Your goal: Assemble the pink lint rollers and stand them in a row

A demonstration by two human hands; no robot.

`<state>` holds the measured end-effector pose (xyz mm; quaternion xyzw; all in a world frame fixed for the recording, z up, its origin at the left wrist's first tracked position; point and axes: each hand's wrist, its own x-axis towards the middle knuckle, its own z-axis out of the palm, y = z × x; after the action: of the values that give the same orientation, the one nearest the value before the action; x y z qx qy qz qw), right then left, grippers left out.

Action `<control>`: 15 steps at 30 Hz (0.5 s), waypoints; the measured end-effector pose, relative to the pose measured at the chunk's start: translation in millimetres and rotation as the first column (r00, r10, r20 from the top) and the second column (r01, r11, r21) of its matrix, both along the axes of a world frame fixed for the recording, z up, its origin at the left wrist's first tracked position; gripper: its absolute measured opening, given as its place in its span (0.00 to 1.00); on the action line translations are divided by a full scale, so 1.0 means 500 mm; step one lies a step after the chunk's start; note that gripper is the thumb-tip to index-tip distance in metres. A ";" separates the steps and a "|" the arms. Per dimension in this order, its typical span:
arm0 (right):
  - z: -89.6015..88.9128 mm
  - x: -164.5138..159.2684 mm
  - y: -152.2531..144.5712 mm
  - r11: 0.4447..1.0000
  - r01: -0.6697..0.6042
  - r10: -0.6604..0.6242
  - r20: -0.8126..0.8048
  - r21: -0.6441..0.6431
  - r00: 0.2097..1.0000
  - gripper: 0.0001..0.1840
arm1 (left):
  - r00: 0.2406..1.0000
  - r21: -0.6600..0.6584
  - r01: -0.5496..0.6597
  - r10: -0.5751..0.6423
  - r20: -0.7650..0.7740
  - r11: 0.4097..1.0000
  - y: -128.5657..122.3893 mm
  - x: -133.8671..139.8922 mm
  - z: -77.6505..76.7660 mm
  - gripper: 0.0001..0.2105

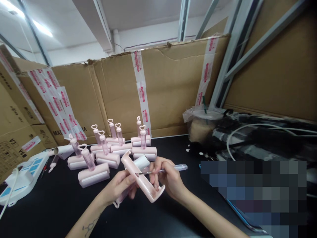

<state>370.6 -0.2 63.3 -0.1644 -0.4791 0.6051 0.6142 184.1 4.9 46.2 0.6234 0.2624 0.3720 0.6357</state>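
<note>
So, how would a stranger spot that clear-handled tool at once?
Look above the black table, in front of the cardboard wall. The right hand grips the clear-handled tool, its thin shaft pointing at the pink shell in the left hand. Unlike the pink rollers behind, it is slim and straight, with no heart-shaped loop.

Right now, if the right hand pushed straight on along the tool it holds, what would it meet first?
Most likely the pink casing held by the left hand: the clear-handled tool in the right hand points at it, tip overlapping it in view, though whether they touch is unclear.
</note>
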 end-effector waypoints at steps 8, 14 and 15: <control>-0.008 0.014 -0.008 0.981 0.029 -0.047 0.091 0.193 0.995 0.12 | 0.995 0.038 0.012 -0.008 -0.101 0.999 -0.008 -0.002 0.021 0.19; -0.010 0.011 -0.007 0.990 -0.061 0.057 0.037 0.125 0.998 0.13 | 0.999 -0.070 0.038 -0.039 -0.023 0.997 -0.015 0.008 0.001 0.23; -0.011 0.008 -0.006 0.991 -0.078 0.076 0.018 0.107 0.997 0.13 | 0.999 -0.096 0.053 -0.054 -0.007 0.994 -0.018 0.011 0.002 0.23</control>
<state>374.7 -3.2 57.9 -0.1167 -0.5212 0.6005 0.5951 189.5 -4.2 47.3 0.6007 0.2665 0.3388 0.6733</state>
